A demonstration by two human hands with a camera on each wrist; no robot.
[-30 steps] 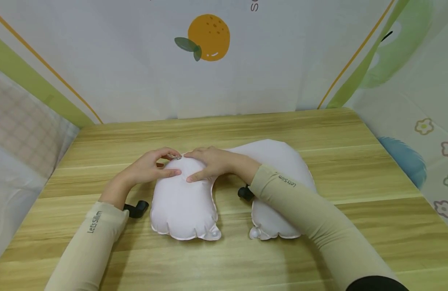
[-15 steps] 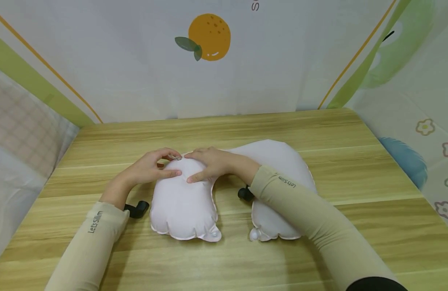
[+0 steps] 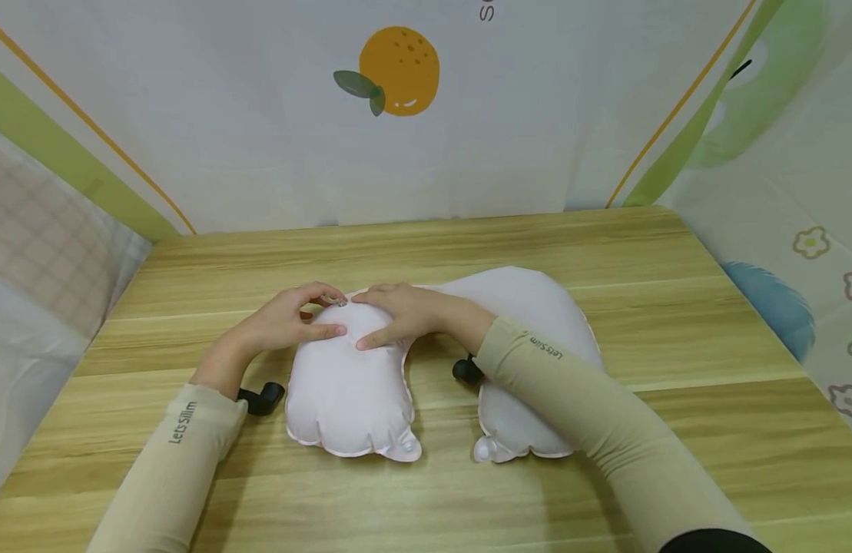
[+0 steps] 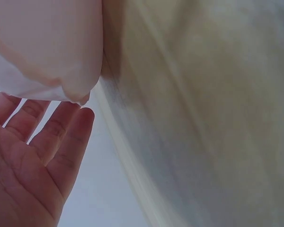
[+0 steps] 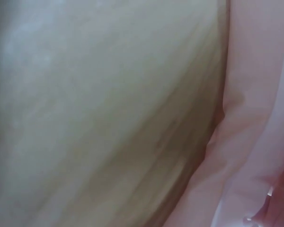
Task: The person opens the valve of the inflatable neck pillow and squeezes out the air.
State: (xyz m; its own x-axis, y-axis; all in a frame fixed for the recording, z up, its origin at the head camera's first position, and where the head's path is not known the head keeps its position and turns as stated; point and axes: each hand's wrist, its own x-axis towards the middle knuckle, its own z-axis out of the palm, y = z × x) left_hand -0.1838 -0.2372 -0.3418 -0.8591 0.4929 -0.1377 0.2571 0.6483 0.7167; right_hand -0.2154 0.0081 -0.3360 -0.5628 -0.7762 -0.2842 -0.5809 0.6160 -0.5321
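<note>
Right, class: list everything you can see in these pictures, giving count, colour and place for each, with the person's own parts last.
Neck pillow: one, white, U-shaped, inflated, lying mid-table with its open ends toward the person.
Valve: one, small, clear, on the pillow's far left curve.
Table: one, light wood grain, under everything.
Backdrop: one, white with green and orange stripes and a printed orange, behind the table.
Wrist cameras: two, black, one under each forearm.
Sleeves: two, beige, on both forearms.
Left hand: pinches the valve.
Right hand: rests on the pillow beside it.
</note>
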